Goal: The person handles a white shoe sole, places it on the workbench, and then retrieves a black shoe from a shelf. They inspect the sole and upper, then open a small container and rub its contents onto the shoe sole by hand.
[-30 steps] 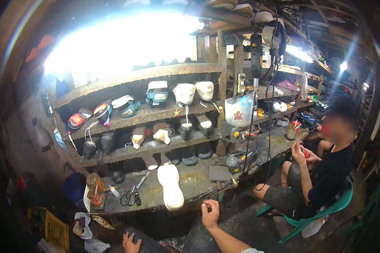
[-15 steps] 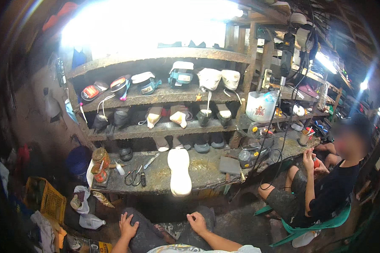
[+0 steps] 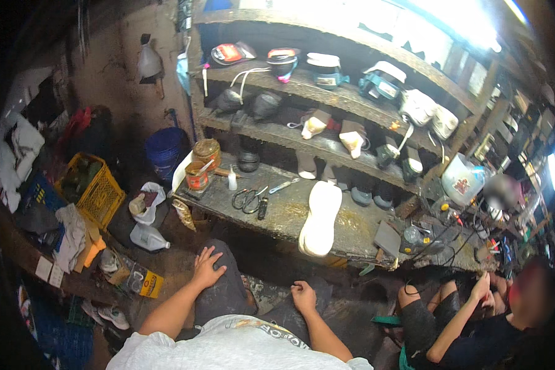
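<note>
My left hand [image 3: 208, 269] lies on my left thigh with its fingers spread, holding nothing. My right hand [image 3: 303, 296] rests on my right thigh, fingers loosely curled with nothing visible in them. On the worn workbench [image 3: 272, 227] beyond my knees are a pale stack of soles [image 3: 319, 219], black-handled scissors [image 3: 243, 198], a slim metal tool [image 3: 283, 185], a white squeeze bottle [image 3: 232, 179] and two open cans [image 3: 197, 177]. A grey block [image 3: 387, 237] sits farther right.
Shelves [image 3: 351, 102] hold shoes on lasts. At left are a yellow crate [image 3: 105, 197], blue bucket [image 3: 163, 157], plastic jug [image 3: 148, 237] and piled cloths. A co-worker [image 3: 484, 324] sits close on my right, beside hanging cords and a white container [image 3: 462, 179].
The head camera has turned down and to the left, bringing more of the floor clutter into view. Both my hands stay on my thighs. The co-worker remains seated with hands raised.
</note>
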